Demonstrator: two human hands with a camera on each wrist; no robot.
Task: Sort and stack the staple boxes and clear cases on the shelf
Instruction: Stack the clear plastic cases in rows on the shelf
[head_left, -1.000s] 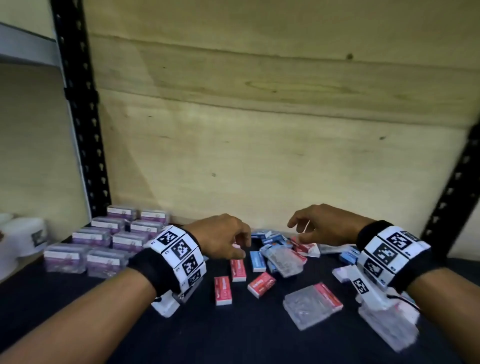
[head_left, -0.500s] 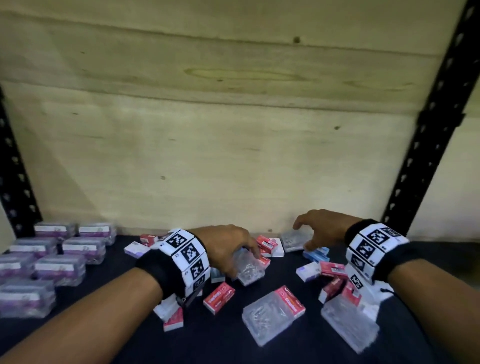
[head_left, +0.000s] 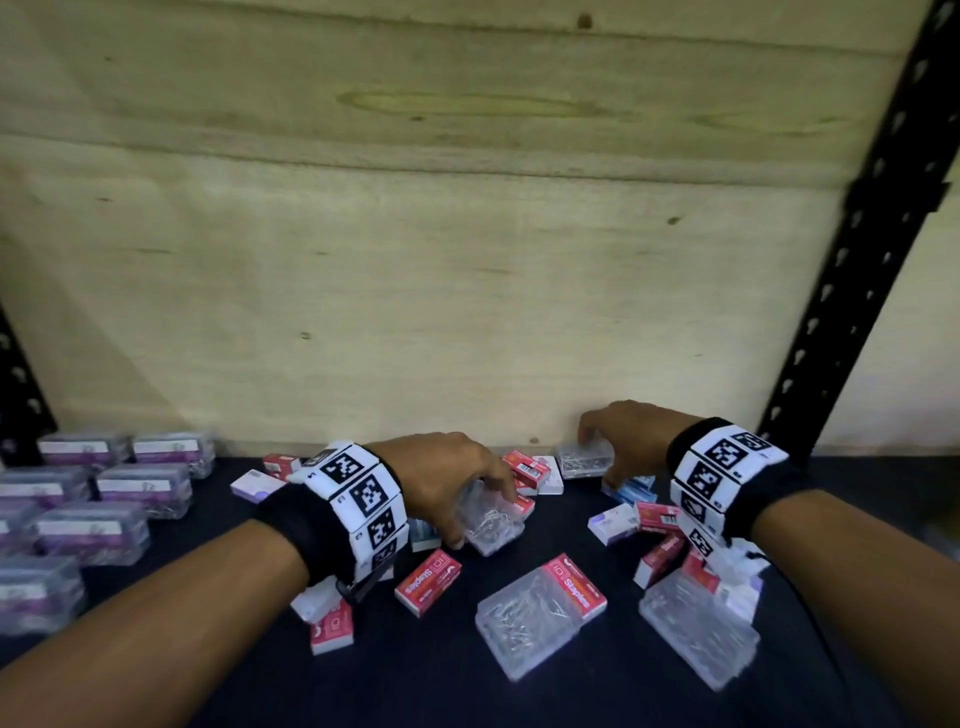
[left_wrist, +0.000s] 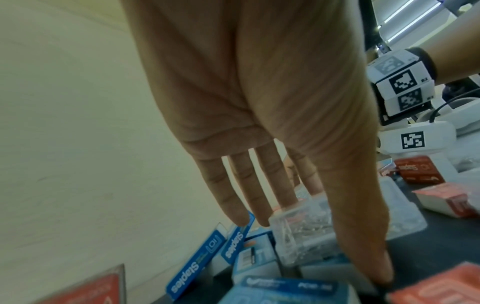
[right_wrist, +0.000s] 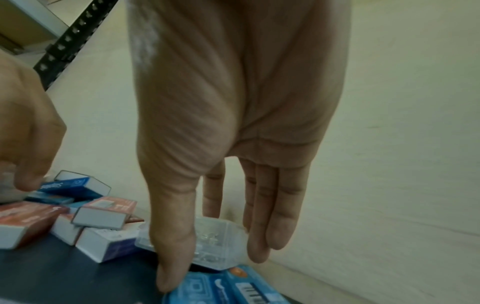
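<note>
Red, blue and white staple boxes and clear cases lie mixed on the dark shelf (head_left: 467, 691). My left hand (head_left: 483, 512) grips a small clear case of clips (head_left: 493, 527) between thumb and fingers; the left wrist view shows the same clear case (left_wrist: 298, 232) inside the left hand (left_wrist: 322, 246). By the back board, my right hand (head_left: 597, 457) holds another clear case (head_left: 576, 462). In the right wrist view the right hand (right_wrist: 214, 269) spans that clear case (right_wrist: 215, 236), with its thumb tip on a blue box (right_wrist: 207, 292).
Purple-labelled clear cases (head_left: 93, 530) stand in neat rows at the left. A red staple box (head_left: 428, 574), a larger clear case (head_left: 524, 629) and another clear case (head_left: 696, 634) lie near the front. Plywood board (head_left: 415, 286) closes the back; a black post (head_left: 852, 249) stands at the right.
My view has swung right, away from the sorted rows. The left hand came down onto a clear case in the pile, and the right hand reached back to the case by the board.
</note>
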